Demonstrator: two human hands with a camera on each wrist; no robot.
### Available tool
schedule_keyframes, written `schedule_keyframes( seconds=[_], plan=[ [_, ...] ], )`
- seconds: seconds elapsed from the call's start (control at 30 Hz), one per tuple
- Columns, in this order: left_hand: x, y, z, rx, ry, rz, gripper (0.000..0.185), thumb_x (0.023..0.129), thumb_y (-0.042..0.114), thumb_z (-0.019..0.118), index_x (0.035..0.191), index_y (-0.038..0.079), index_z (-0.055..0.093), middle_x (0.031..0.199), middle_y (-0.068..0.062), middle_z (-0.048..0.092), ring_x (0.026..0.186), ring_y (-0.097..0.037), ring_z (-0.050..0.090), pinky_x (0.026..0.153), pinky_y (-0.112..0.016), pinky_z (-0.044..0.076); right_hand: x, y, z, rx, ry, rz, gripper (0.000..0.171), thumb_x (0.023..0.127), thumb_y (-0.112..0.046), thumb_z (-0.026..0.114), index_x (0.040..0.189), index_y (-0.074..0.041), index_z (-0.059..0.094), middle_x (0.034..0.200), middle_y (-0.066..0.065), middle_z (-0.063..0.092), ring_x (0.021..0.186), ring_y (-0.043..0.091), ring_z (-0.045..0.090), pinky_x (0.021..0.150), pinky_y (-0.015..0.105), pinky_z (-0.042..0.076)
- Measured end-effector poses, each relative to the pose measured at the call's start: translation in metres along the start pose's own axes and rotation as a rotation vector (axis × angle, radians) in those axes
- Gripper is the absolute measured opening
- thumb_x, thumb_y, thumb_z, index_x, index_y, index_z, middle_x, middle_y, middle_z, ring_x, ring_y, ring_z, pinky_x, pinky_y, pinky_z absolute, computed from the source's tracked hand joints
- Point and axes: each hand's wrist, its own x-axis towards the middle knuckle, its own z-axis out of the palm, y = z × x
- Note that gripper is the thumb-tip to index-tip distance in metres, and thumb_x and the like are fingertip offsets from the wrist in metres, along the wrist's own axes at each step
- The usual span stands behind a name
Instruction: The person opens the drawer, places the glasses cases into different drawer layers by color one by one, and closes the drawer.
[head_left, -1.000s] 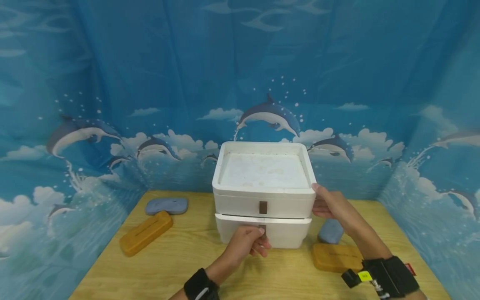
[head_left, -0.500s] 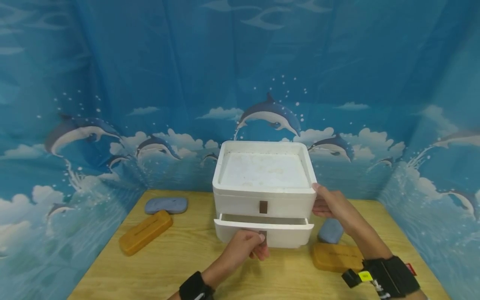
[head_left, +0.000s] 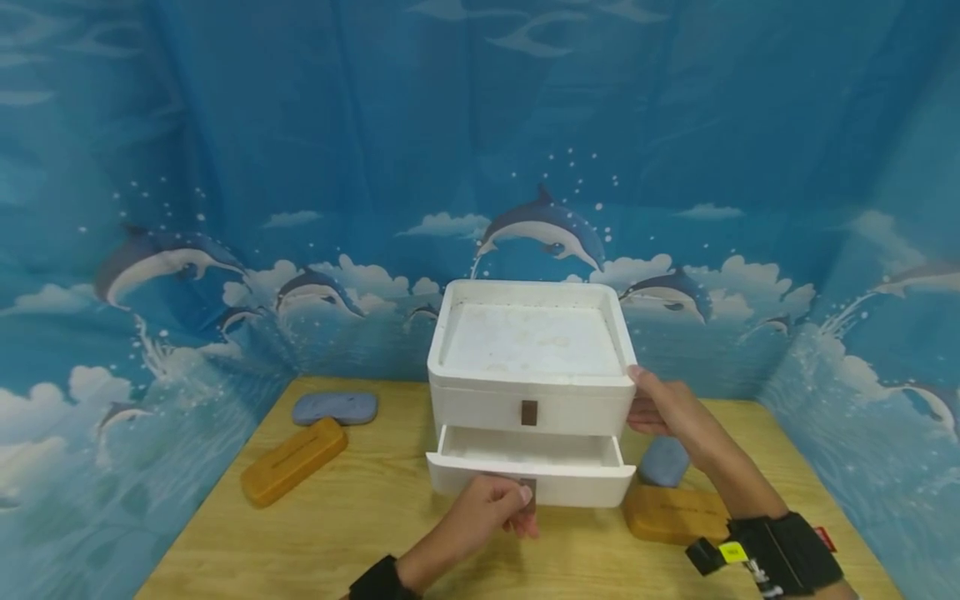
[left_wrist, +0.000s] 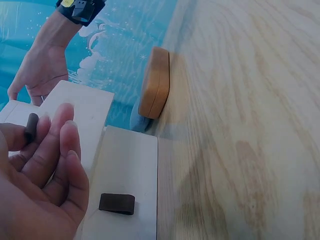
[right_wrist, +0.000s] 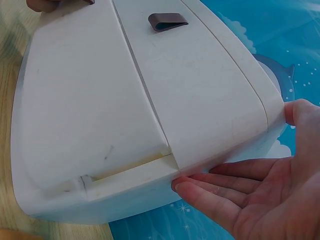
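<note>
A white drawer cabinet (head_left: pixel 531 337) with a tray-like top stands at the back of the table. My left hand (head_left: pixel 483 512) pinches the brown pull tab (head_left: pixel 529 493) of its pulled-out drawer (head_left: pixel 577 486) between thumb and index finger. The inside of that drawer shows bare and white. Above it, the upper drawer (head_left: pixel 480 410) is closed. In the left wrist view, a lower drawer front (left_wrist: pixel 130 165) with its own brown tab (left_wrist: pixel 117 203) shows beneath, near the tabletop. My right hand (head_left: pixel 675 417) rests with extended fingers against the cabinet's right side, thumb at the top rim.
At left on the wooden table (head_left: pixel 375 525) lie an orange oblong case (head_left: pixel 294 462) and a blue-grey one (head_left: pixel 335 407). Another orange case (head_left: pixel 675 514) and a blue-grey one (head_left: pixel 664 461) lie at right under my right forearm. A dolphin-print curtain (head_left: pixel 360 208) surrounds the table.
The drawer has slid out toward me from slightly ajar, with my left hand moving down and back on its tab. My right hand has stayed at the cabinet's side.
</note>
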Motion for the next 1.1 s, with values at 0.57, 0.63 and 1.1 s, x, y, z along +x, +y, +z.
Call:
schedule_keyframes(
  seconds=[0.57,0.63,1.1],
  plan=[
    [-0.018,0.003,0.006,-0.030,-0.022,-0.022,0.038,0.104,0.027,0.058,0.085,0.000,0.077,0.083,-0.018,0.079,0.066,-0.007,0.068,0.062,-0.021,0.050,-0.002,0.000,0.002,-0.004,-0.002,-0.020,0.087,0.108,-0.062,0.033,0.152,0.013,0.039,0.141,0.034,0.059,0.119,0.036,0.072,0.091,0.041,0.062],
    [-0.020,0.003,0.006,-0.032,-0.030,-0.020,0.039,0.104,0.027,0.058,0.085,0.001,0.077,0.082,-0.018,0.079,0.067,-0.008,0.068,0.062,-0.022,0.050,-0.003,0.000,0.002,-0.004,-0.003,-0.026,0.086,0.108,-0.061,0.034,0.153,0.012,0.038,0.141,0.035,0.059,0.119,0.037,0.071,0.091,0.041,0.062],
    [-0.036,0.002,0.013,-0.071,-0.038,-0.017,0.037,0.104,0.024,0.059,0.085,-0.002,0.076,0.083,-0.023,0.077,0.069,-0.007,0.069,0.067,-0.025,0.057,-0.004,-0.002,0.005,0.014,0.002,-0.013,0.091,0.106,-0.066,0.035,0.154,0.011,0.037,0.143,0.034,0.057,0.119,0.036,0.071,0.091,0.040,0.062]
  ],
)
